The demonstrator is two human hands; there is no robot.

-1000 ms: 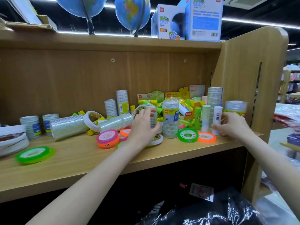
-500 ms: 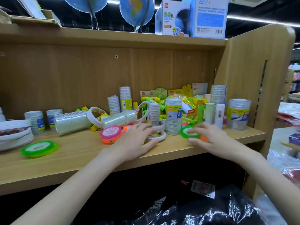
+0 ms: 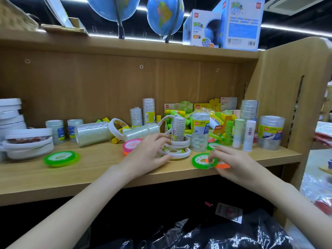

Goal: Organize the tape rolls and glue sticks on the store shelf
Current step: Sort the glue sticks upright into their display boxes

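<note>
Tape rolls and glue sticks lie mixed on the wooden shelf (image 3: 100,169). My left hand (image 3: 147,157) grips the edge of a low stack of flat white tape rolls (image 3: 179,150), with a small upright clear tape stack (image 3: 178,129) standing on it. My right hand (image 3: 233,164) pinches a green tape ring (image 3: 198,161) near the shelf's front edge. An orange ring (image 3: 223,166) lies partly under that hand. Two glue sticks (image 3: 238,133) stand upright behind my right hand. A pink roll (image 3: 130,145) lies left of my left hand.
A second green ring (image 3: 62,158) and stacked white rolls (image 3: 27,146) are at the left. Clear tape packs (image 3: 271,134) stand by the right side panel (image 3: 287,87). Globes (image 3: 165,15) and boxes sit on the top board. Black plastic bags (image 3: 215,234) lie below.
Both hands came down and toward the front edge. My left hand left the upright tape stack for the flat white rolls. My right hand drew the green and orange rings forward.
</note>
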